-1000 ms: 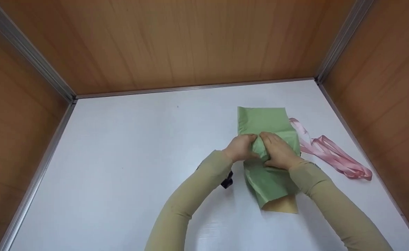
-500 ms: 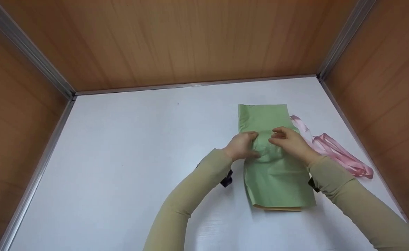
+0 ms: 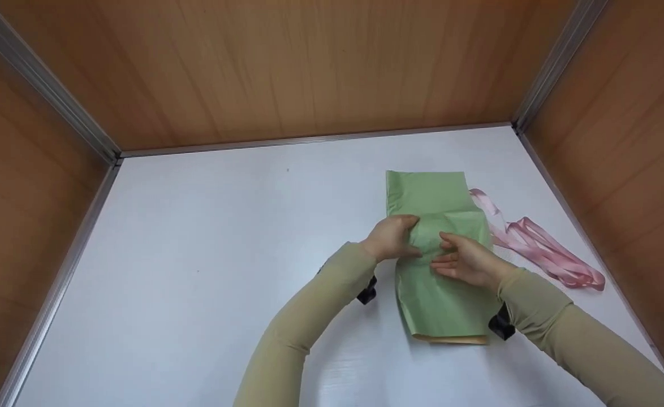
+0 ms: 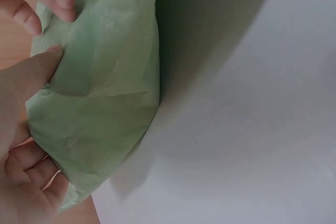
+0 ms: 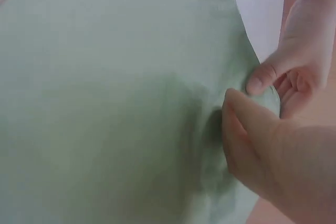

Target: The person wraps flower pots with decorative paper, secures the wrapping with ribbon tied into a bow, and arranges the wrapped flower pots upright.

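Observation:
A tall piece of green wrapping paper (image 3: pixel 445 305), folded over in layers, lies on the right half of the table. Its tan underside shows along the near edge. My left hand (image 3: pixel 391 237) grips the paper's left side, thumb on the front and fingers round the edge, as the left wrist view shows with the left hand (image 4: pixel 26 119). Close over the middle of the sheet is my right hand (image 3: pixel 470 263), its fingers loosely bent and the thumb apart from them. In the right wrist view the right hand (image 5: pixel 278 156) is by the paper's surface; contact is hard to tell.
A loosely gathered pink ribbon (image 3: pixel 552 254) lies right of the paper, one end reaching up beside it. The white table (image 3: pixel 196 254) is bounded by wooden panels (image 3: pixel 309 68) in metal frames. Black wrist cameras (image 3: pixel 501 325) hang under the sleeves.
My right hand has let go of the bunched middle of the paper, moved right and up, then come down lower. The lower flap now lies flatter. My left hand keeps its place.

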The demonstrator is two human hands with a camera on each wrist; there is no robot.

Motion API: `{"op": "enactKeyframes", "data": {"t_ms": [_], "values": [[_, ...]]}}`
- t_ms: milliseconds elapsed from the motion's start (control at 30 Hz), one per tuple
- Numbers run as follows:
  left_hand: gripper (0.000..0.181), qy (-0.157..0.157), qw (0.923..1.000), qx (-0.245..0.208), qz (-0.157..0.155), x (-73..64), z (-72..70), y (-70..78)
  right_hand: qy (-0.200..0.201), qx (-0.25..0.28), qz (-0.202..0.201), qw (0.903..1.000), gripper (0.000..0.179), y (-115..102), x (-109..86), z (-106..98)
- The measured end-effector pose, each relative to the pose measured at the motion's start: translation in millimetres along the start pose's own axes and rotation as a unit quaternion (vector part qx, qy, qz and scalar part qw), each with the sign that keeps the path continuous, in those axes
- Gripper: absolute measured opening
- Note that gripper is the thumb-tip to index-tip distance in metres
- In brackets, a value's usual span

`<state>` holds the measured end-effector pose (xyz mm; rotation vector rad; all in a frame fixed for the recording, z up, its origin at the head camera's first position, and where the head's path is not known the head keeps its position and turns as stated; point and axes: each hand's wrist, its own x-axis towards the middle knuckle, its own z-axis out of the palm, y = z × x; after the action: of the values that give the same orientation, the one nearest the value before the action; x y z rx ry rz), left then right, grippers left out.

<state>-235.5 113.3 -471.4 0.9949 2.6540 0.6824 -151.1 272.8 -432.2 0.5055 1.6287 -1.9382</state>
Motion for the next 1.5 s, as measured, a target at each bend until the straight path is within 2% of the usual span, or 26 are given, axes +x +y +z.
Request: {"op": "enactKeyframes", "data": {"t_ms": [100, 233, 400, 667, 900, 1267, 1500], "values": [[0.071, -0.005, 1.0, 0.001, 0.001, 1.3, 0.0, -0.1, 0.01, 0.033, 0.006, 0.9994, 0.07, 6.2, 2.2, 2.1], [0.071, -0.011, 0.9999, -0.001, 0.009, 2.5, -1.1, -0.1, -0.001, 0.055, 0.013, 0.9984, 0.073, 14.4, 5.4, 3.2], [0.073, -0.026, 0.9995, -0.018, 0.009, 3.3, -1.8, -1.1, -0.004, 0.112, 0.016, 0.9936, 0.073, 23.4, 10.2, 4.2], [0.075, -0.038, 0.9985, -0.038, 0.005, 4.2, -2.8, -3.0, -0.007, 0.163, -0.012, 0.9865, 0.076, 32.9, 17.0, 5.4], [0.073, -0.024, 0.9992, -0.028, -0.012, 5.7, -3.4, -5.1, 0.0, 0.214, -0.037, 0.9761, 0.068, 37.4, 22.0, 9.4], [0.07, 0.014, 0.9992, -0.037, -0.007, 1.9, 4.0, -7.9, -0.017, 0.242, -0.004, 0.9702, 0.073, 36.7, 25.6, 8.0], [0.068, 0.064, 0.9977, -0.023, 0.003, -6.1, 10.2, -7.5, -0.009, 0.204, 0.01, 0.9788, 0.082, 32.7, 27.2, 4.4]]}}
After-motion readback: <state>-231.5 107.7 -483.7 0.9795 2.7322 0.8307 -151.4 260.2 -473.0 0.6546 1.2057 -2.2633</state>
